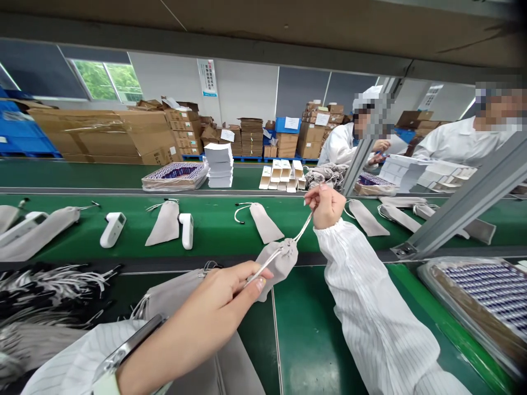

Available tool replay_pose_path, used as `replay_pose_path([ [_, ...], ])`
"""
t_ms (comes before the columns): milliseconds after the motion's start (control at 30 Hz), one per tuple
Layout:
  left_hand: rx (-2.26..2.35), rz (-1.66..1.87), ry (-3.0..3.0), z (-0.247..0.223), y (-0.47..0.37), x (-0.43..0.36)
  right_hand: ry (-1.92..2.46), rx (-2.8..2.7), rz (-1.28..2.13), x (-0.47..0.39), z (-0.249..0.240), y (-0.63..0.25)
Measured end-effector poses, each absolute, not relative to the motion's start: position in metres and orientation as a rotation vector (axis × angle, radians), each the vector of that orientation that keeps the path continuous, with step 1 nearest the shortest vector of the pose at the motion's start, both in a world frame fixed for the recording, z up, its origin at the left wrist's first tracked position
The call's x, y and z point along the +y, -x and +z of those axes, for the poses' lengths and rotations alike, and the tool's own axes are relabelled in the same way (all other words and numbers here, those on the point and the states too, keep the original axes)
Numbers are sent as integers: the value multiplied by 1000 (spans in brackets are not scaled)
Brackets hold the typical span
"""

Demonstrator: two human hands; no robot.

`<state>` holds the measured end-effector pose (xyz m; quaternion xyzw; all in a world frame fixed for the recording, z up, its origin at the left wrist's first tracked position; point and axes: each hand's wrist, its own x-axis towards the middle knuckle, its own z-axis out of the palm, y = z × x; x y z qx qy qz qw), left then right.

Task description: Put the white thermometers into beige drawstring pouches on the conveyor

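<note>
A small grey drawstring pouch (276, 269) hangs between my hands, its neck gathered and puckered at the top. My left hand (236, 285) pinches one white cord of it, thumb and fingers pressed together. Farther up and to the right, my right hand (326, 204) is closed on the other white cord, which runs taut down to the neck. Whether anything is inside the pouch, I cannot tell. Under my left forearm lie more grey pouches (173, 291). Just behind the held pouch, another grey pouch (263, 222) rests on the green belt (222, 219).
White handheld devices (112, 229) and grey pouches lie along the belt. A heap of corded pouches (49, 291) is at left. At right sits a plastic-wrapped tray (477, 302). A metal post (457, 203) slants up at right. Two people in white work beyond, near paper stacks (220, 164).
</note>
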<state>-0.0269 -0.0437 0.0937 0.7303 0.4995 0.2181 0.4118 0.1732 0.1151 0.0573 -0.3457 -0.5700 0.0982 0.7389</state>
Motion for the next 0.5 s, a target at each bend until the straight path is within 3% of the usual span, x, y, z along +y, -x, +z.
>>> replay_pose_path([
  [500, 1258, 598, -1789, 95, 24, -41, 814, -1309, 230, 112, 56, -172],
])
